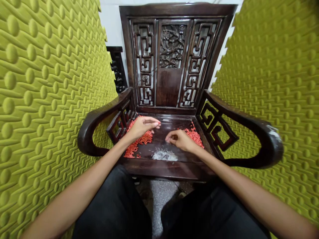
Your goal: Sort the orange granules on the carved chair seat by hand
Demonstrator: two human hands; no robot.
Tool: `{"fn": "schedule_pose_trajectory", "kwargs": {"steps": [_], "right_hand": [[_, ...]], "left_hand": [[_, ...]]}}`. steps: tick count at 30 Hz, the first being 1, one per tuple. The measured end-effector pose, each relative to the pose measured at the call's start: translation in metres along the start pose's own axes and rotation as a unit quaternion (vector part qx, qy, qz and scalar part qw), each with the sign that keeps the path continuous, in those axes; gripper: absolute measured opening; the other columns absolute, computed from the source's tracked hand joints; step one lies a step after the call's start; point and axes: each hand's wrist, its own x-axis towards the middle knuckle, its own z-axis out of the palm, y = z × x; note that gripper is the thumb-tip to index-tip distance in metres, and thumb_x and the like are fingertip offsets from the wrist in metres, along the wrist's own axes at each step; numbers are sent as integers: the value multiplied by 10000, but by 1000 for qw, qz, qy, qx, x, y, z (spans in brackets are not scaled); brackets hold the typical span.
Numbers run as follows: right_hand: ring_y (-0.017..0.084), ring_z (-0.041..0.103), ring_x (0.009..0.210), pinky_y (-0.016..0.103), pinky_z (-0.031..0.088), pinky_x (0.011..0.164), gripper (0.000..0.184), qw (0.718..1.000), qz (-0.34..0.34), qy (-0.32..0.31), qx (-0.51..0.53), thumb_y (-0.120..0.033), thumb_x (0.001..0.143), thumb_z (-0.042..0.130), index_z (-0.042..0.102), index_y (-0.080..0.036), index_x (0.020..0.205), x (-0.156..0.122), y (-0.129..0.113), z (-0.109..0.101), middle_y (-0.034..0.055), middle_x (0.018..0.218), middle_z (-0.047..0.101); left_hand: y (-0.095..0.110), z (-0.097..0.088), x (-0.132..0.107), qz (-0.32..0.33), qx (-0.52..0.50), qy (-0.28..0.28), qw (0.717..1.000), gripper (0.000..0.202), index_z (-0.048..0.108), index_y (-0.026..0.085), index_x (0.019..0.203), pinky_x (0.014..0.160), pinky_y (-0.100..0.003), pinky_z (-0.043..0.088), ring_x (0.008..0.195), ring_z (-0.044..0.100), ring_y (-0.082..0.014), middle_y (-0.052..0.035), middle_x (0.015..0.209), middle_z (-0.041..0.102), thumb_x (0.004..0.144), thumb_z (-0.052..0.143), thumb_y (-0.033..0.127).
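Note:
A dark carved wooden armchair [171, 83] stands in front of me. Small red grains lie in a pile [138, 142] on the left of its seat and in another pile [195, 136] on the right. A little heap of white grains [164, 155] lies near the seat's front edge. My left hand [143, 126] hovers over the left red pile, its fingers drawn together and pointing right. My right hand [179, 139] rests just above the white heap, fingertips pinched; what they hold is too small to make out.
Yellow-green studded foam panels [50, 83] stand close on the left and on the right [274, 73]. The chair's curved armrests [99, 122] flank the seat. My dark-trousered knees [119, 205] sit below the seat's front edge, with speckled floor [161, 196] between them.

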Motion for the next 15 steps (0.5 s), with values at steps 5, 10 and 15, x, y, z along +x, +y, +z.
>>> {"fn": "schedule_pose_trajectory", "kwargs": {"steps": [5,10,15], "right_hand": [[158,726,750,240,532,713,183,1000,-9,6,2,-87,855,609,780,-143,888,-9,-10,1,65,829,801],[139,680,694,219,472,665,106,1000,-7,0,-16,-93,819,686,775,-146,796,-6,-4,11,40,758,777],[127,620,641,217,404,612,78,1000,-4,4,-28,-191,829,751,777,-142,774,-4,-2,10,27,689,738]], "left_hand": [[14,11,-4,14,-58,8,998,392,756,105,985,708,-293,596,930,771,-237,-143,1019,805,771,852,419],[20,17,-4,30,-57,26,998,358,716,105,915,692,-283,579,909,769,-226,-144,1008,798,760,861,393],[21,18,-4,35,-39,21,998,338,666,120,875,691,-283,571,885,755,-207,-137,986,787,783,825,404]]}}
